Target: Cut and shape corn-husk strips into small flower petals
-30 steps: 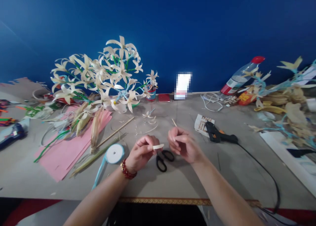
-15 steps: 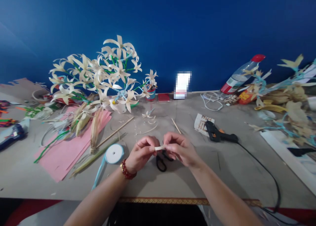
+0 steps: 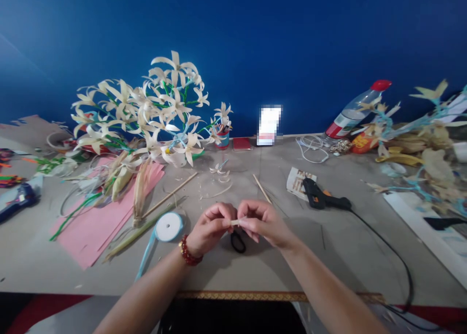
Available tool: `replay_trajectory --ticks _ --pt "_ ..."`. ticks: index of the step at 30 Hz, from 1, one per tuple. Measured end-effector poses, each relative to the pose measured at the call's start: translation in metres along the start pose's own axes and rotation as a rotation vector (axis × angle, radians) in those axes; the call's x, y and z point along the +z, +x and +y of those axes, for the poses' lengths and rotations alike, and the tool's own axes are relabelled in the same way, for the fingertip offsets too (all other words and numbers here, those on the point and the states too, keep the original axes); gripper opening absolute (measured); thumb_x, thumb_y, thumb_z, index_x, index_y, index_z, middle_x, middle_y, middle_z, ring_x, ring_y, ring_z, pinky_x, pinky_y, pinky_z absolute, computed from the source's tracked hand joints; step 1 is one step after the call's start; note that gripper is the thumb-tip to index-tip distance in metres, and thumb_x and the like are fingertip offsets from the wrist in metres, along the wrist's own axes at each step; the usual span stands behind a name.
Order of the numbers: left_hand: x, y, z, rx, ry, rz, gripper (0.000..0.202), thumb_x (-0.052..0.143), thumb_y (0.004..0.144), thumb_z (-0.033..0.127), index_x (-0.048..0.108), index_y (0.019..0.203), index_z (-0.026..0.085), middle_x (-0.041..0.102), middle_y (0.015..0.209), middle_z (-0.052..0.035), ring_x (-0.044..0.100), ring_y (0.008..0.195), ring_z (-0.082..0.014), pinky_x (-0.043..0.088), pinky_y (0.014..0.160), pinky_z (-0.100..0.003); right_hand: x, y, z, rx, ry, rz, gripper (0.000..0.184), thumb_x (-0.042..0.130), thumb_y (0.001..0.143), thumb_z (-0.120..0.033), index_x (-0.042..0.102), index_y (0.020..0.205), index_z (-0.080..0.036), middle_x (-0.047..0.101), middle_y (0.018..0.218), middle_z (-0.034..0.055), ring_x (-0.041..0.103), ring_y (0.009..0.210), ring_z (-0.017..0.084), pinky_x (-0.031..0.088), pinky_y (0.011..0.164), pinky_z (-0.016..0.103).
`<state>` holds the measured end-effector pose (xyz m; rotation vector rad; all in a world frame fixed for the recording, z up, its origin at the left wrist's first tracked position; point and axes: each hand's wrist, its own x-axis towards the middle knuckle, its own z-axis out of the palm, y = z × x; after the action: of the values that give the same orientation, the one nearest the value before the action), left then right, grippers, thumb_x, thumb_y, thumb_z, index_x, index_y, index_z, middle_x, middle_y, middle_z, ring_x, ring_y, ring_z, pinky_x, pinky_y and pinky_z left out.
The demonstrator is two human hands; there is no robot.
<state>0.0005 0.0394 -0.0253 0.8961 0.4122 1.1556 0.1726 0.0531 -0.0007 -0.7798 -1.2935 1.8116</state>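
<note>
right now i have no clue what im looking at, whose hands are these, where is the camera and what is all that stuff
There is no machine here: a person works with two bare hands, seen from a camera worn on the head that looks forward and down. The left hand, with a red bracelet at its wrist, and the right hand pinch a small pale strip between them. Just below is a black loop, probably a scissors handle. On the table, a ribbon roll and pink paper lie to the left, and a glue gun to the right. Farther back are pale flowers on the left and a bottle on the right.
</note>
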Motion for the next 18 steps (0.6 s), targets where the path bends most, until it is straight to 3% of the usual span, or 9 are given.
replay_trajectory --ticks 4,6,10,15,18 --pt "0.002 0.003 0.002 0.049 -0.101 -0.007 0.014 0.066 0.082 0.023 0.060 0.071 0.017 0.054 0.062 0.0002 0.052 0.067 -0.0158 0.042 0.070 -0.032 -0.011 0.003 -0.003 -0.049 0.299 0.050 0.012 0.063 0.075 -0.020 0.055 0.067 -0.018 0.043 0.043 -0.0101 0.027 0.031 0.003 0.025 0.030 0.013" --pt "0.001 0.003 0.003 0.054 -0.118 0.000 0.014 0.066 0.082 0.023 0.059 0.071 0.017 0.054 0.061 0.0006 0.052 0.066 -0.0155 0.042 0.071 -0.033 -0.014 0.004 -0.003 -0.101 0.342 0.094 0.011 0.063 0.076 -0.023 0.056 0.069 -0.019 0.044 0.046 -0.0095 0.029 0.033 0.004 0.029 0.032 0.013" --pt "-0.002 0.003 0.003 0.014 -0.078 0.029 0.015 0.067 0.081 0.024 0.059 0.071 0.017 0.054 0.062 0.0002 0.053 0.068 -0.0162 0.042 0.071 -0.032 -0.009 0.003 0.001 -0.055 0.163 0.052 0.016 0.066 0.081 -0.033 0.063 0.083 -0.017 0.055 0.060 -0.0044 0.045 0.044 0.007 0.040 0.039 0.016" --pt "-0.004 0.002 0.003 -0.033 -0.053 0.032 0.013 0.065 0.081 0.021 0.059 0.071 0.015 0.053 0.062 -0.0001 0.048 0.065 -0.0133 0.038 0.067 -0.027 0.000 0.002 0.002 -0.020 -0.010 0.007 0.021 0.069 0.083 -0.034 0.059 0.074 -0.017 0.052 0.053 -0.0062 0.044 0.042 0.005 0.035 0.040 0.015" --pt "-0.005 0.001 0.003 -0.082 -0.024 0.023 0.016 0.067 0.078 0.029 0.063 0.077 0.013 0.057 0.070 -0.0029 0.051 0.066 -0.0143 0.039 0.064 -0.026 0.001 0.002 0.001 -0.024 -0.068 0.026 0.023 0.068 0.083 -0.035 0.058 0.072 -0.017 0.053 0.054 -0.0059 0.043 0.041 0.005 0.034 0.040 0.016"
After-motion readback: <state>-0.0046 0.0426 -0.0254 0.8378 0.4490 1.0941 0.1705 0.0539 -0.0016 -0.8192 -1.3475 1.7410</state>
